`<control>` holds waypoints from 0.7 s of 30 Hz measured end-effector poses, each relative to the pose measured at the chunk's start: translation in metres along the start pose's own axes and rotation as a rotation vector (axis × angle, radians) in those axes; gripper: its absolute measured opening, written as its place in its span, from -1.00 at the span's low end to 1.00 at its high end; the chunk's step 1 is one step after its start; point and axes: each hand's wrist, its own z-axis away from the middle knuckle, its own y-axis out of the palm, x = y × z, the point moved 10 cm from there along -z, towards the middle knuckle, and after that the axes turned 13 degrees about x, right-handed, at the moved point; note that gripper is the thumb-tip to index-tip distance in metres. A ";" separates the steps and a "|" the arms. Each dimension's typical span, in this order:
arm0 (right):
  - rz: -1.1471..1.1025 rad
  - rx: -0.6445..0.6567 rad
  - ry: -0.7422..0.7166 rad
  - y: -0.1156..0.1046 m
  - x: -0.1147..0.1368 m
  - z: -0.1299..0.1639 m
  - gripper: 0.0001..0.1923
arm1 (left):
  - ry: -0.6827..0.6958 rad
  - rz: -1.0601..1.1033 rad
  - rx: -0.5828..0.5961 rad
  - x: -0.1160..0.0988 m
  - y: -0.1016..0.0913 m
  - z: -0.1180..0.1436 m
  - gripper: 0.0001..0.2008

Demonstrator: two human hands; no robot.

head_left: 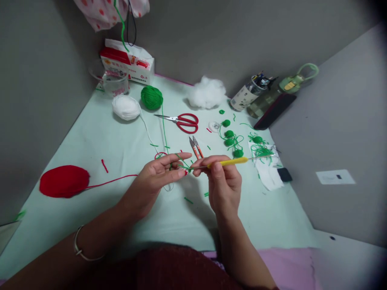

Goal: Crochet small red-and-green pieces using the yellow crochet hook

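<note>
My right hand [222, 179] grips a crochet hook with a yellow handle [231, 162], its metal tip pointing left toward my left hand [160, 173]. My left hand pinches a strand of green yarn [181, 165] between thumb and fingers, with a small green stitch at the hook's tip. The strand runs up the pale green table [121, 149] to a green yarn ball [151, 97]. Both hands hover above the middle of the table.
A red yarn ball [64, 181] lies at the left, a white yarn ball [126, 107] at the back. Red scissors [183, 121], small snips [196, 147], white stuffing [207, 92], several small green crocheted balls [231, 139], a jar [246, 96], a bottle [281, 90] and a box [127, 62] stand around.
</note>
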 end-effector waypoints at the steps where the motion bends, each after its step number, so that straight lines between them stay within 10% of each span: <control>1: 0.022 0.003 -0.022 0.001 0.003 0.001 -0.81 | 0.006 -0.004 -0.005 -0.001 0.000 0.000 -0.62; 21: -0.102 0.004 0.039 0.004 -0.013 0.002 -0.81 | 0.040 0.023 -0.008 -0.002 0.005 -0.001 -0.59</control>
